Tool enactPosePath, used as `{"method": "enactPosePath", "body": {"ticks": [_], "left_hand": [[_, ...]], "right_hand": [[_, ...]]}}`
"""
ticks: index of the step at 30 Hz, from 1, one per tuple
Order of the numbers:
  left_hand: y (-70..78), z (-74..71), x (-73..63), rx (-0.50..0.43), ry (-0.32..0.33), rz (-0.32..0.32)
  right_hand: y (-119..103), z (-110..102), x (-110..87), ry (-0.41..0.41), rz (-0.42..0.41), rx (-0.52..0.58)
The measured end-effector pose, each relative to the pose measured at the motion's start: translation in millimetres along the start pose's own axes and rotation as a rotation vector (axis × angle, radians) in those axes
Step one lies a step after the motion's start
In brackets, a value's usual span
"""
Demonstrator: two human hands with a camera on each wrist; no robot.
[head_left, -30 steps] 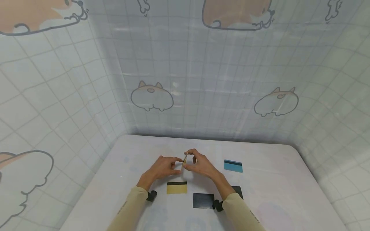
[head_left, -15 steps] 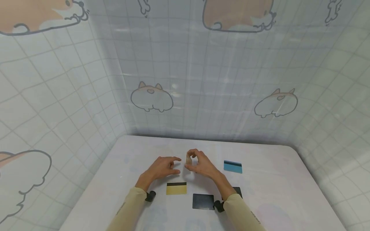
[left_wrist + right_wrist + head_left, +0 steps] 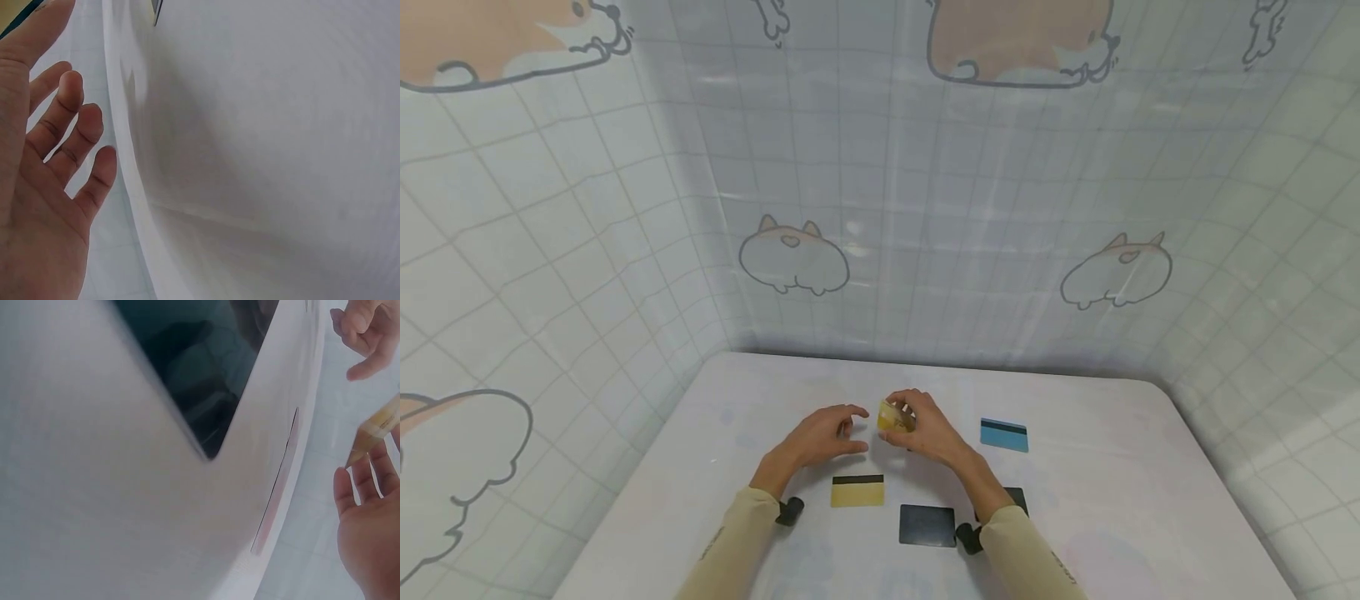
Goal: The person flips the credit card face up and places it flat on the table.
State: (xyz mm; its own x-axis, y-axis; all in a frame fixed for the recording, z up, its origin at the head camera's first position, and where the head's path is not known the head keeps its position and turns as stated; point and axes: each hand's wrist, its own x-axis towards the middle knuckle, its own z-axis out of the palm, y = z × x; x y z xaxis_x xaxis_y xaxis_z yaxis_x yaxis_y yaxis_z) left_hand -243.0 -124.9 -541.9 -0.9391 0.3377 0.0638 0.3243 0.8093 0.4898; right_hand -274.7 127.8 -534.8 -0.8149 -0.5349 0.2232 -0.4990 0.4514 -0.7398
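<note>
Between fingertips and thumb, my right hand (image 3: 927, 432) pinches a small yellow card (image 3: 891, 417) above the table, its patterned face turned toward the head camera. The right wrist view shows the same card (image 3: 375, 430) tilted over the fingers of the right hand (image 3: 375, 531). My left hand (image 3: 822, 435) is just left of the card, apart from it, with thumb and fingers spread and nothing between them. Seen in the left wrist view, the palm of the left hand (image 3: 47, 187) is bare and its fingers are loosely bent.
On the white-covered table (image 3: 1097, 450) lie a yellow card with a black stripe (image 3: 857, 492), a black card (image 3: 927, 526), and a blue striped card (image 3: 1003, 435) at the right. Another dark card (image 3: 1017, 498) is partly hidden by my right forearm. A patterned curtain (image 3: 955, 317) hangs behind.
One second ago the card stood nearly edge-on between both hands. My left fingers have come off it, and my right hand has turned it so its yellow face shows.
</note>
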Motion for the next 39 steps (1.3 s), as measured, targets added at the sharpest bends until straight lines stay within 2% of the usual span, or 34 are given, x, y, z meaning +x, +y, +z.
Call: {"method": "enactPosePath", "body": {"ticks": [4,9,20,25,30,39], "left_hand": [[0.1,0.7,1.1,-0.031,-0.001,0.008],[2.0,1.7,1.8,-0.044,0.0,0.037],[8.1,2.0,-0.1,0.013,0.015,0.108],[8.6,3.4,2.8,0.059,0.007,0.117],[11.1,2.9,5.7,0.083,0.013,0.154],[14.7,4.2,10.0,0.116,0.015,0.12]], "right_hand": [[0.7,-0.7,-0.4,-0.006,-0.003,-0.049],[0.8,-2.3,-2.7,-0.02,-0.017,-0.186],[-4.2,-2.9,-5.8,-0.038,-0.115,-0.45],[-5.9,-2.8,-6.4,-0.037,-0.135,-0.495],[-7.9,-3.1,-6.0,-0.042,-0.139,-0.521],[-10.1,-3.4,-6.5,-0.06,-0.127,-0.546]]}}
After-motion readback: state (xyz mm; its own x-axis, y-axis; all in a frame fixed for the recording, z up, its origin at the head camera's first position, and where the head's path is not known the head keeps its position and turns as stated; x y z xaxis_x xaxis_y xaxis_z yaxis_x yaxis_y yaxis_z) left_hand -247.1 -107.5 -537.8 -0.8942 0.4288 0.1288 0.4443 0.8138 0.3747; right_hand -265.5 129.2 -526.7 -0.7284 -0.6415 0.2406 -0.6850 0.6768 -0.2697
